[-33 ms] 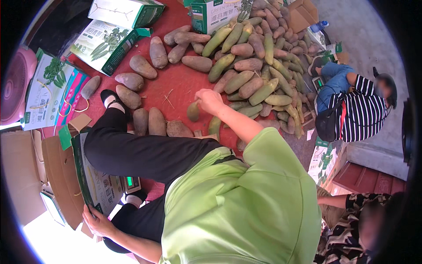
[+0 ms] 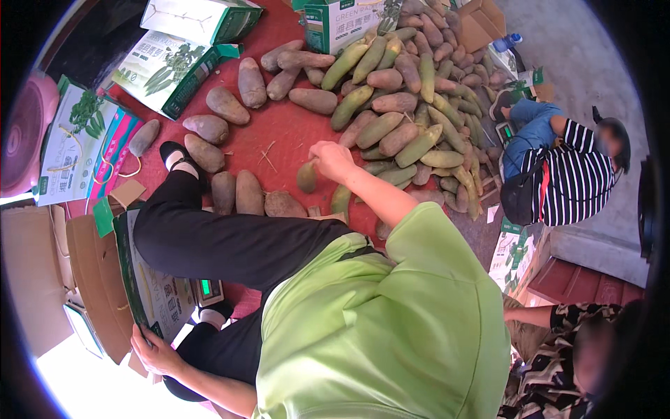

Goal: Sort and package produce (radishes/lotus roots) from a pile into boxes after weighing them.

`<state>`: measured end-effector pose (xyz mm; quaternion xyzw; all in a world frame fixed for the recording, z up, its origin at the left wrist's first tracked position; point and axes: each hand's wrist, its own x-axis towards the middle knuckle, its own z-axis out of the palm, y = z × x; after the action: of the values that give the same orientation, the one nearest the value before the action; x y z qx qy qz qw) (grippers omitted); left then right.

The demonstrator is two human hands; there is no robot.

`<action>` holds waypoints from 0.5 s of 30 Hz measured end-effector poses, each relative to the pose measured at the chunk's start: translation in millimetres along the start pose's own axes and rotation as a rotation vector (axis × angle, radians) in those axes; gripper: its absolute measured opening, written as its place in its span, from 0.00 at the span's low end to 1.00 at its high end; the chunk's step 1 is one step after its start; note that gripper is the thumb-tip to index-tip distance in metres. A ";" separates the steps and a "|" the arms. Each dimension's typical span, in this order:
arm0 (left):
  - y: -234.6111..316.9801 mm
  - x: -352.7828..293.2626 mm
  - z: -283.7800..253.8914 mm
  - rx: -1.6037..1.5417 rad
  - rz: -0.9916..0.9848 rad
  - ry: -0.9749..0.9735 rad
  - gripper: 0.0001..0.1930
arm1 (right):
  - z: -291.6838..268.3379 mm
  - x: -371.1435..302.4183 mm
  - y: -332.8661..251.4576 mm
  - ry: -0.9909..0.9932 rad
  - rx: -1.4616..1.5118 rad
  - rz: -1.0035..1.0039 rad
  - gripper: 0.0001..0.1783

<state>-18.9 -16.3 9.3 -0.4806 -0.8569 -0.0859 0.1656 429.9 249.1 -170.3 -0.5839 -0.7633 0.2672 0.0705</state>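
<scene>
My right hand [image 2: 331,160] is closed on a short green radish [image 2: 306,177], which hangs below the fingers over the red floor covering. Just to its right lies a large heap of green and earth-coated radishes [image 2: 398,133]. My left hand [image 2: 157,354] is at the lower left, its fingers closed over the rim of an open white-and-green carton [image 2: 157,293]. Beside that carton shows a scale [image 2: 207,289] with a lit green display. Several soil-covered radishes [image 2: 249,194] lie in a loose arc around my outstretched foot.
Printed cartons [image 2: 160,70] stand at the upper left, near a pink fan-like round object [image 2: 26,136]. Another carton [image 2: 342,26] is behind the heap. A person in a striped shirt [image 2: 576,174] crouches at right; another person [image 2: 558,349] is at lower right.
</scene>
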 end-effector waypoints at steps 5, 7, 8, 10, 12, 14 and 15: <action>0.7 -0.1 -0.7 -0.011 -0.005 0.018 0.09 | 0.5 5.3 -2.9 0.031 -0.098 -0.066 0.06; 1.6 1.2 -0.1 -0.023 -0.003 0.019 0.09 | -3.6 9.0 -9.4 0.041 -0.125 -0.082 0.06; 2.2 2.1 0.3 -0.038 0.002 0.022 0.09 | -6.7 11.5 -13.0 0.055 -0.153 -0.095 0.06; 4.0 3.6 -1.3 -0.035 0.029 0.049 0.09 | -11.0 19.7 -22.6 0.091 -0.152 -0.114 0.06; 6.4 3.6 -4.0 -0.027 0.050 0.079 0.09 | -16.8 31.2 -35.2 0.127 -0.149 -0.141 0.06; 7.5 2.5 -8.1 -0.028 0.013 0.075 0.09 | -23.2 47.0 -52.3 0.246 0.040 -0.174 0.05; 5.1 1.0 -9.5 -0.041 0.025 0.095 0.09 | -25.7 58.5 -63.8 0.293 0.114 -0.216 0.05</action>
<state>-13.2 -15.8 18.4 -0.4898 -0.8402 -0.1239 0.1972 368.2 300.7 -129.2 -0.5264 -0.7866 0.2133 0.2421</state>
